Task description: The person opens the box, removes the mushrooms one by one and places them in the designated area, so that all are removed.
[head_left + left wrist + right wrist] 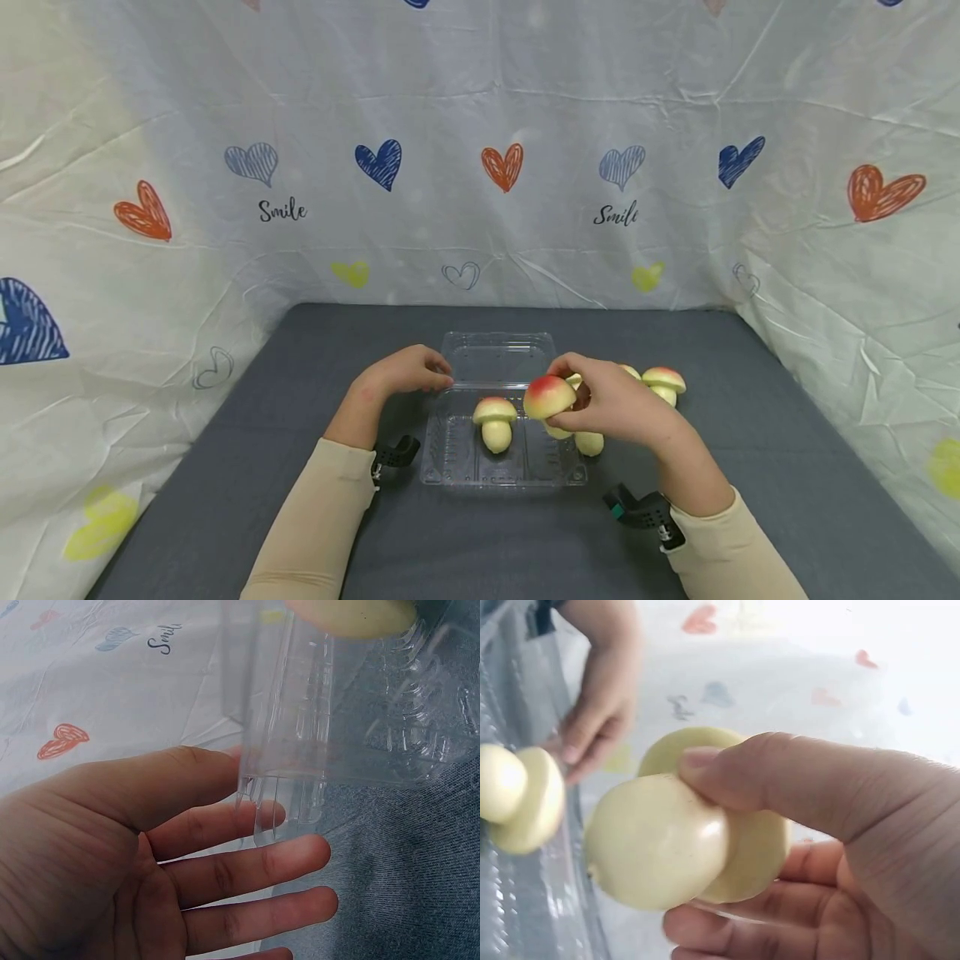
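A clear plastic clamshell box (450,446) lies with its lid (498,354) folded back, away from me. Inside its left part is a toy mushroom (495,425) with a red-yellow cap and pale stem. My left hand (405,372) is at the box's left side by the hinge; thumb (214,776) and index finger pinch the plastic edge while the other fingers extend. Over the right part of the box, my right hand (618,404) holds another toy mushroom (660,840) between thumb and fingers. Its red cap (549,397) points left in the head view.
Several more mushrooms are right of the box, partly hidden behind my right hand; one mushroom (664,383) shows beyond the knuckles. A dark grey cloth (495,542) covers the table. A white curtain (555,108) with printed hearts hangs behind and at both sides.
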The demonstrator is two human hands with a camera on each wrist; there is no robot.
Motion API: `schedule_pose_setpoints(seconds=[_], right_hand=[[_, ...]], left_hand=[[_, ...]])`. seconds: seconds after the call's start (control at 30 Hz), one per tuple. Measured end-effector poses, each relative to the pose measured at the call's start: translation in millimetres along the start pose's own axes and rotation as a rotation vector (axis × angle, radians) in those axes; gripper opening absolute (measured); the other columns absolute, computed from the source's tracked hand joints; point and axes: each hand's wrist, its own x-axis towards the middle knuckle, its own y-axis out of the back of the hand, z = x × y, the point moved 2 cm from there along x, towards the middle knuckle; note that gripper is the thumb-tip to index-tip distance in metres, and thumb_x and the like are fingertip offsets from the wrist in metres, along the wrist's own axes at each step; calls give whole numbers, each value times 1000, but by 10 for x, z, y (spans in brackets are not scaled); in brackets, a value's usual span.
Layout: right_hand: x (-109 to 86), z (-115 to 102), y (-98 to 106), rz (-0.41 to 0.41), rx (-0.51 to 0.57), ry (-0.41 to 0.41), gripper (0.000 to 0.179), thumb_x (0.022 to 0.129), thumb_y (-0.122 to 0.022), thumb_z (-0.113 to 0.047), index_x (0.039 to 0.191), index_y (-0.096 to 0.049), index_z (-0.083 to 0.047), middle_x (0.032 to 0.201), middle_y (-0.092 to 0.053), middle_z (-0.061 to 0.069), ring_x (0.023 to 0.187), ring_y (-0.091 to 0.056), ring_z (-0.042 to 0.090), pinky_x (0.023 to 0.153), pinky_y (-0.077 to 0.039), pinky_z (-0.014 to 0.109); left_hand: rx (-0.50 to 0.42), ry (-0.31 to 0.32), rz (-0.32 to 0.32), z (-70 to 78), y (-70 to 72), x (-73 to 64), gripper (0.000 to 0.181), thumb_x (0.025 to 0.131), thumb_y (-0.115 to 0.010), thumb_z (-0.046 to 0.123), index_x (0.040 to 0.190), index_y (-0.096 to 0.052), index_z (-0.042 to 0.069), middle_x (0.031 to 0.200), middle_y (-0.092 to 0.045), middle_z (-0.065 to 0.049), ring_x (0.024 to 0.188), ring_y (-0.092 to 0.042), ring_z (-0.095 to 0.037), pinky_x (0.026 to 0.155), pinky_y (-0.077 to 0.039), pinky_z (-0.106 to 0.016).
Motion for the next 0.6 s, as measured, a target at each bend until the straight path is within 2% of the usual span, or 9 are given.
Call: schedule_pose_setpoints(seconds=[0.17,0.27,0.4,0.6], right_hand=[[-75,55,143,-10,-25,-37,47,87,-83,-25,127,-60,-15,117,-63,4,81,-67,17,72,-53,36],[-112,93,212,-29,-65,-51,46,88,-77,-20,129,-59,-10,109,-64,4,80,-61,16,71,-50,33],[-149,150,277,-63,-110,-96,47,80,-68,-11,125,-58,-4,97,-62,2,76,-56,17,67,-47,33],[-199,227,345,-71,-195,-189,49,75,-68,-10,122,-57,-5,94,-63,1,74,-56,16,67,-46,35]], left_hand=[[17,-3,2,17,10,-15,34,101,-69,27,126,-72,4,95,-70,-2,89,-65,-25,78,-54,-42],[16,-1,1,25,13,-21,34,101,-69,27,126,-72,4,94,-70,-3,89,-64,-25,78,-54,-42],[10,0,1,34,11,-23,34,101,-68,26,127,-71,4,95,-70,-4,90,-65,-27,78,-54,-42],[15,1,2,45,11,-33,35,101,-68,25,127,-71,3,96,-70,-3,91,-65,-26,79,-54,-42]])
